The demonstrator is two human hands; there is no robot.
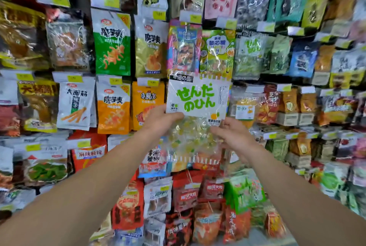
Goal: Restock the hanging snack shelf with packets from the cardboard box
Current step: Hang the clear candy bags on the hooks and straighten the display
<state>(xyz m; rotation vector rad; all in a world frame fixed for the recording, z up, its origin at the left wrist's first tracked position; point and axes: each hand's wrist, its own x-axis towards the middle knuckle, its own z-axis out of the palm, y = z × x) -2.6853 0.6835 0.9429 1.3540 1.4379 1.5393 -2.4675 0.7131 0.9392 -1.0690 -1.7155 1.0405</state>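
Note:
A white packet with big green lettering and a clear lower half full of yellow-green candies (198,99) is held up against the hanging snack shelf (112,43), in the middle row. My left hand (160,120) grips its left edge, thumb on the front. My right hand (231,134) pinches its lower right part. The packet's top edge sits just under a pink packet (183,47) and a green candy packet (216,51). The cardboard box is out of view.
Rows of hanging snack packets fill the whole wall, with yellow price tags (153,82) on the pegs. Orange packets (147,103) hang left of the held packet, mango packets (244,109) to its right, red packets (186,196) below.

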